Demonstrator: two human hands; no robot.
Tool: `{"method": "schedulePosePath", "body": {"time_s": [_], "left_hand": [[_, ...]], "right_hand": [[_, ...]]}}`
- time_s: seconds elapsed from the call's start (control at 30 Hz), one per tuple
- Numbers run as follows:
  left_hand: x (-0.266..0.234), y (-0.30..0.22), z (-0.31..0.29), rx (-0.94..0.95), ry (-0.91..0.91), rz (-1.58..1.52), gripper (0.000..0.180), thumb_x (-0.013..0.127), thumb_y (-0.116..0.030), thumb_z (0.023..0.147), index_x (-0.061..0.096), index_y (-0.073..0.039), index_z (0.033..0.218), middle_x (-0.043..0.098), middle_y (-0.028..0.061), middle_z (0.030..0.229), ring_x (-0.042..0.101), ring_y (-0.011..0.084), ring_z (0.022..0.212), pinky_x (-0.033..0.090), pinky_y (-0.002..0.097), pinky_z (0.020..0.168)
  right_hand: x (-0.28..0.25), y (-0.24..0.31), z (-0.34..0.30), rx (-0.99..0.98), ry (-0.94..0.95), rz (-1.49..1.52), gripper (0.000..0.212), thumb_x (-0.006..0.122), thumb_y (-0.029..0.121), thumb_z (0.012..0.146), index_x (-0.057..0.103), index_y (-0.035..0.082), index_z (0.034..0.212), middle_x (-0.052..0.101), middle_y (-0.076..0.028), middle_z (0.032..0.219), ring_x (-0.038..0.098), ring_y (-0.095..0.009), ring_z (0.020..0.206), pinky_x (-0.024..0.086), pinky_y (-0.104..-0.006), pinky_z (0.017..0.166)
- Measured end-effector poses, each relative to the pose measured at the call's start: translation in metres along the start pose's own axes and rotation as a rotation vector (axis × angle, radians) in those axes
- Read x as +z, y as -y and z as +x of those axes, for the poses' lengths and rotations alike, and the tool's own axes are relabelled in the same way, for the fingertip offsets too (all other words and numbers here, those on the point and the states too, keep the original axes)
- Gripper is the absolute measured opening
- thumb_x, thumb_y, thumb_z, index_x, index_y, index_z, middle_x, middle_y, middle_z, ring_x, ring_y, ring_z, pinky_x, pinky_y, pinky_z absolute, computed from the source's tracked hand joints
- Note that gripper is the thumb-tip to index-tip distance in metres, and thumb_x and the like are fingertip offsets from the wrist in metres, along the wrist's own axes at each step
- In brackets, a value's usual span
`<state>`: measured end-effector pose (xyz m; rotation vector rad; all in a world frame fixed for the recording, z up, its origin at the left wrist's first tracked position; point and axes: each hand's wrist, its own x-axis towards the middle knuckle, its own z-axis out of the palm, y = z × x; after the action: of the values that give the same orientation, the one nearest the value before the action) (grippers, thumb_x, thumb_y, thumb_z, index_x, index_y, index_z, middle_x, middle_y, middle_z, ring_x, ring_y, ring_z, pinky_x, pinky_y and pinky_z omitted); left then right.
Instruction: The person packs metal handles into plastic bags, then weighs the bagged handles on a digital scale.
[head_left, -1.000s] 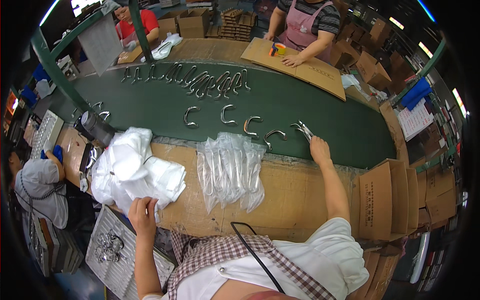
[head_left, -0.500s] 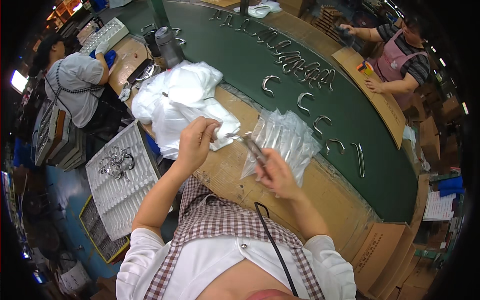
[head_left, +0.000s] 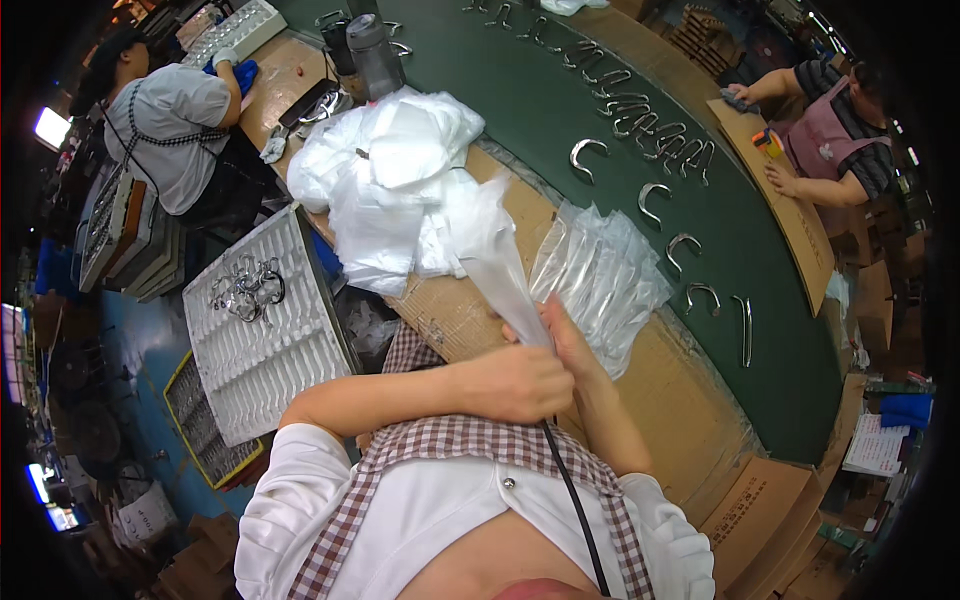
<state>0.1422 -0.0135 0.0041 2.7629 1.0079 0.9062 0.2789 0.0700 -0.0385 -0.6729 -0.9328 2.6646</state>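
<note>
A translucent white plastic bag (head_left: 498,285) stretches up and leftward from my two hands, held close to the apron. My left hand (head_left: 515,384) is closed in a fist around its lower end. Beside it, my right hand (head_left: 578,350) grips the same end from the right, its fingers partly hidden. Whether the metal handle is inside the bag is hidden by my hands. Behind lies a loose pile of white plastic bags (head_left: 400,185). To the right, clear sleeves with pieces inside (head_left: 603,280) lie stacked on cardboard (head_left: 660,400).
Curved metal handles (head_left: 655,203) stand in a row on the green surface (head_left: 560,110). A ridged white tray (head_left: 265,365) with chrome parts (head_left: 248,290) is at left. A grey bottle (head_left: 373,58) stands behind. Co-workers sit left (head_left: 165,150) and right (head_left: 835,140); a cardboard box (head_left: 750,510) is near right.
My left hand has come from the bag pile toward my body, drawing a bag along. The metal handle, seen earlier in my right hand, no longer shows. Both hands now meet; the view has shifted.
</note>
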Motion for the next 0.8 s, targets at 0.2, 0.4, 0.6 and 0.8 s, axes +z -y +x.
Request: {"method": "schedulePosePath", "body": {"time_s": [0.2,0.4,0.6,0.8], "left_hand": [[-0.004,0.031,-0.062,-0.303,0.008,-0.164,0.022,0.057,-0.011,0.082,0.067,-0.008,0.101,0.067,0.0110,0.102,0.062,0.0325,0.093,0.048,0.0455,0.078],[-0.020,0.111,-0.186,-0.761,0.128,0.757,0.032,0.056,-0.002,0.079,0.058,0.000,0.111,0.060,0.0176,0.108,0.058,0.0344,0.099,0.048,0.0413,0.083],[-0.037,0.112,-0.177,-0.775,0.158,0.623,0.014,0.062,-0.004,0.077,0.061,-0.005,0.091,0.057,0.0111,0.083,0.059,0.0310,0.073,0.047,0.0413,0.063],[-0.042,0.080,-0.109,-0.702,-0.136,0.493,0.017,0.073,-0.007,0.072,0.058,-0.004,0.077,0.052,0.0110,0.068,0.055,0.0298,0.063,0.041,0.0399,0.056]], "right_hand": [[-0.046,-0.011,-0.030,-0.343,-0.630,-1.070,0.037,0.052,0.033,0.098,0.045,-0.003,0.103,0.063,-0.014,0.071,0.060,-0.026,0.059,0.047,-0.0397,0.052],[-0.112,0.003,-0.091,-0.023,-1.283,-1.520,0.043,0.047,0.035,0.098,0.043,-0.007,0.097,0.060,-0.030,0.066,0.062,-0.047,0.063,0.048,-0.0530,0.056],[-0.140,0.089,-0.116,-0.174,-1.294,-1.635,0.039,0.048,0.035,0.095,0.060,-0.001,0.089,0.065,-0.023,0.080,0.064,-0.043,0.076,0.050,-0.0527,0.070],[-0.299,0.109,-0.202,0.285,-1.982,-1.592,0.021,0.053,0.011,0.088,0.060,0.001,0.105,0.061,-0.018,0.108,0.061,-0.035,0.102,0.051,-0.0475,0.084]]}}
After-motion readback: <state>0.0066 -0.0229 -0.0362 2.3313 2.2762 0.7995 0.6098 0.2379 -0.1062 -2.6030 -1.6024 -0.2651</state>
